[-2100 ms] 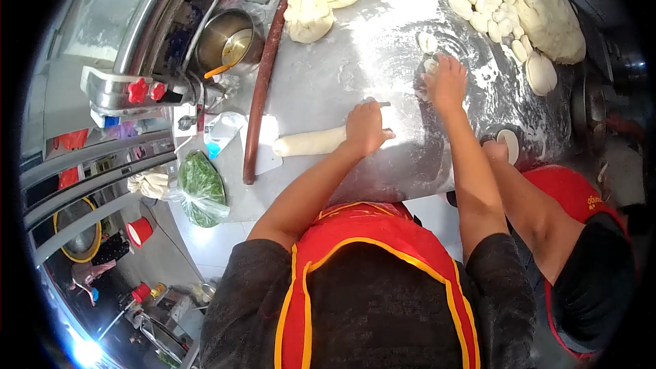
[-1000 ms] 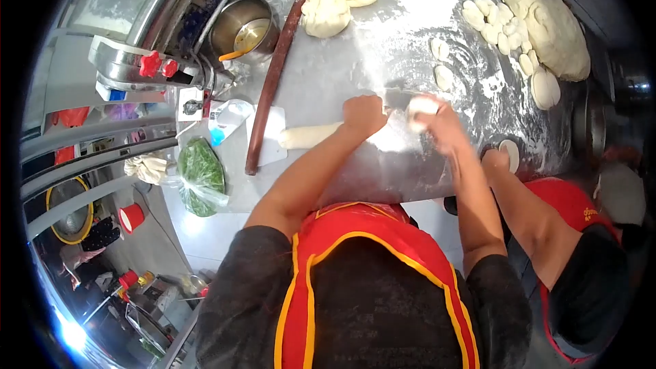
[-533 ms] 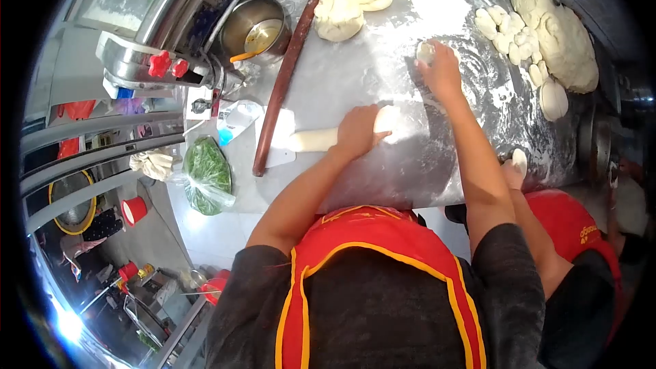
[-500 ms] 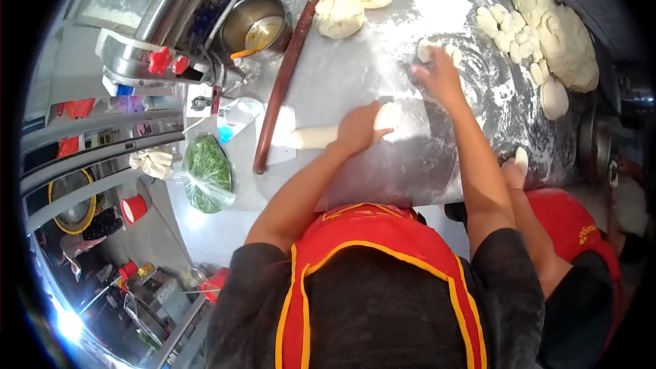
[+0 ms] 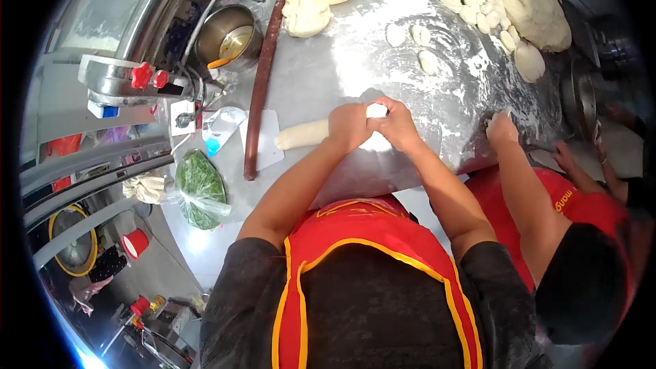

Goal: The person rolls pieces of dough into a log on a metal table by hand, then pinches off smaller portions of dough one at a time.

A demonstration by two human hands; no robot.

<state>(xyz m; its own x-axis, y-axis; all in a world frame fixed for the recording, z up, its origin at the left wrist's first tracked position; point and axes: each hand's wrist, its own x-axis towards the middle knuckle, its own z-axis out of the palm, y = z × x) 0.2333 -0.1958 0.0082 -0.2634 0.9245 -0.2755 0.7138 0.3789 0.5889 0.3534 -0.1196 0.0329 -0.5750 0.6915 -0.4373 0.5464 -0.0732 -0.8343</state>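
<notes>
A long roll of dough [image 5: 303, 134] lies on the metal table, its left part bare. My left hand [image 5: 350, 125] is wrapped over the roll near its right end. Pressed against it, my right hand [image 5: 398, 125] has its fingers closed on the pale dough end [image 5: 376, 111] that shows between both hands. Beyond them, on the floured surface, lie three small dough pieces: a left one [image 5: 395, 35], a right one [image 5: 421, 35] and a nearer one [image 5: 428, 62].
A wooden rolling pin [image 5: 265, 82], metal pot [image 5: 232, 39] and bag of greens [image 5: 200, 188] are at left. Dough lumps [image 5: 307, 14] lie at the back. At right are a big dough mass [image 5: 533, 10], several cut pieces [image 5: 471, 3] and a co-worker's hand [image 5: 503, 128].
My right hand has come back from the floured area to the roll's end beside my left hand. Three dough pieces now show uncovered where it was. The whole view has shifted a little.
</notes>
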